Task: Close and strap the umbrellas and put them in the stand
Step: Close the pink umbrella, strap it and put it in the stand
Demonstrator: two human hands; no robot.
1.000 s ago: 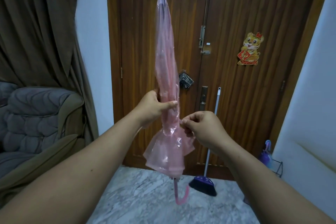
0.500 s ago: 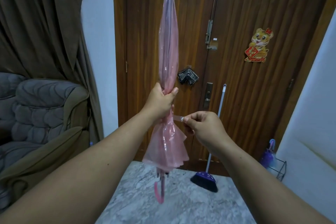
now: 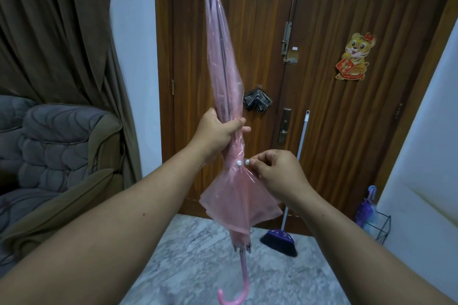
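A folded pink see-through umbrella point(image 3: 223, 62) stands upright in front of me, tip up and hooked handle point(image 3: 238, 297) down. My left hand point(image 3: 218, 131) is wrapped around its middle. Just below, my right hand point(image 3: 277, 171) pinches the end of the umbrella's strap, whose white snap sits right beside a second white snap point(image 3: 239, 162) on the canopy. A black wire umbrella stand point(image 3: 383, 226) sits on the floor at the far right against the white wall, with a purple umbrella point(image 3: 368, 208) in it.
A brown wooden door point(image 3: 322, 82) fills the background, with a purple broom point(image 3: 282, 238) leaning against it. A grey armchair point(image 3: 57, 146) and brown curtain point(image 3: 49, 32) stand to the left. The floor is grey marble point(image 3: 203, 255).
The strap has been wound round the canopy and its snap brought up to the snap on the umbrella. The umbrella has dropped slightly, so its hooked handle shows in full.
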